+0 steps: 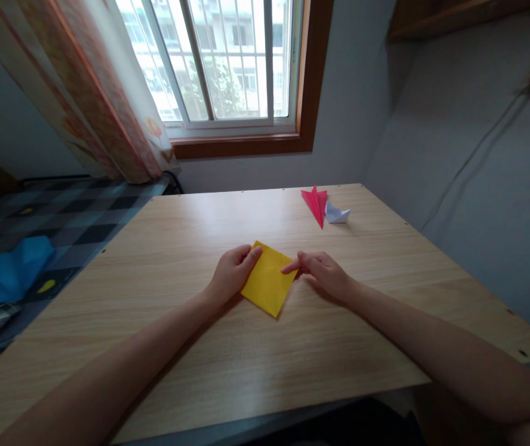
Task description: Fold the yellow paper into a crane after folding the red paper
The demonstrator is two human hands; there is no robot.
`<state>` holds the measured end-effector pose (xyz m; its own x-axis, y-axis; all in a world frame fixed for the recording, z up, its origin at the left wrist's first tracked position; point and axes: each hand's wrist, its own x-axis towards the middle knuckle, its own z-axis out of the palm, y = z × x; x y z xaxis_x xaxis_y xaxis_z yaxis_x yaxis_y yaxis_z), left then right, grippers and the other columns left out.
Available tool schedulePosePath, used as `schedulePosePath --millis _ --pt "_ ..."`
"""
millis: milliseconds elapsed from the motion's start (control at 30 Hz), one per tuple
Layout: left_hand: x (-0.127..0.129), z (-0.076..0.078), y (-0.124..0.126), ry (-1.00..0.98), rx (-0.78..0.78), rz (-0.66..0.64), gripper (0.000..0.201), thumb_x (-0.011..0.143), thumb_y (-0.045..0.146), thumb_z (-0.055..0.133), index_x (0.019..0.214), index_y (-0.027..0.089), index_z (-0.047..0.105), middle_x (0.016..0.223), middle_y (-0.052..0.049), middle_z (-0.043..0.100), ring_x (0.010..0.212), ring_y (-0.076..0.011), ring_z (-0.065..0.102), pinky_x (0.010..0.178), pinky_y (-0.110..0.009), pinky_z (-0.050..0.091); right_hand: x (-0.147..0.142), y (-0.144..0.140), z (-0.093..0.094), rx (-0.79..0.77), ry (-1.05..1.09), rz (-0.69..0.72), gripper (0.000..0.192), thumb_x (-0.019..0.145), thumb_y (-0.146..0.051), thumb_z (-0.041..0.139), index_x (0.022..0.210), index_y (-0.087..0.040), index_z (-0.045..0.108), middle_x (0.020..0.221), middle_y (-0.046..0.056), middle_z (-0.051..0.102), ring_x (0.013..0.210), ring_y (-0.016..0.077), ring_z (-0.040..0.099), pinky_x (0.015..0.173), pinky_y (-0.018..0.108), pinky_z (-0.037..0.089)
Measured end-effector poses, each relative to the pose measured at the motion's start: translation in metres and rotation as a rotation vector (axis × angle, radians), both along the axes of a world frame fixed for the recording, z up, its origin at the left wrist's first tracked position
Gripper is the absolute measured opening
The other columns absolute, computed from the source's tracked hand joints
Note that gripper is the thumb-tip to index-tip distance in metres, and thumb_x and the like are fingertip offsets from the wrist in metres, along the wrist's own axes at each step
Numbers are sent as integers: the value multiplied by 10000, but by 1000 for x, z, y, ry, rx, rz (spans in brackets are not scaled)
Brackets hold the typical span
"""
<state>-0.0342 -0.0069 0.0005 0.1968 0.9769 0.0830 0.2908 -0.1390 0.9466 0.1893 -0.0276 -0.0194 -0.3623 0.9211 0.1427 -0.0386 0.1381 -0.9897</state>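
Right now a bright yellow square of folded paper [267,282] lies flat on the pale wood-grain table [200,347], turned so that it sits like a diamond, one corner pointing toward the person and the opposite corner toward the window [228,62]. Its surface is smooth and evenly coloured, with crisp straight edges; no crease line can be made out across the face.

Left of the yellow paper, the left hand [232,272] rests on the table with its fingers curled, the fingertips laid over the paper's upper left edge and pressing it down. Right of the yellow paper, the right hand [323,272] lies knuckles up, its forefinger and thumb drawn together at the paper's right corner, touching or pinching it; whether the corner is actually lifted cannot be told.

Beyond the yellow paper, well apart toward the far right edge of the table, lies a red folded paper shape with a long point [316,204], and just beside that a small white folded paper boat-like shape [338,214]. Far to the left of the yellow paper, off the table, a blue cloth [9,272] lies on a dark checked cover [74,217], below a patterned orange curtain [102,99].
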Motion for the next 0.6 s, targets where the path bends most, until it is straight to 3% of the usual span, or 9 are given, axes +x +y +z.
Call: schedulePosePath --millis 300,600 --pt "-2 2 1 -21 44 -26 400 844 545 579 761 156 624 637 -1 587 542 -126 520 471 -217 376 6 6 4 30 72 -213 573 873 -670 530 799 -163 787 839 98 763 725 172 632 740 327 495" --pt "-1 6 -1 -5 73 0 381 837 530 582 772 162 651 611 5 574 526 -126 521 453 -207 376 7 8 6 29 98 -255 560 836 -687 568 769 -172 779 848 92 763 733 176 637 730 322 507"
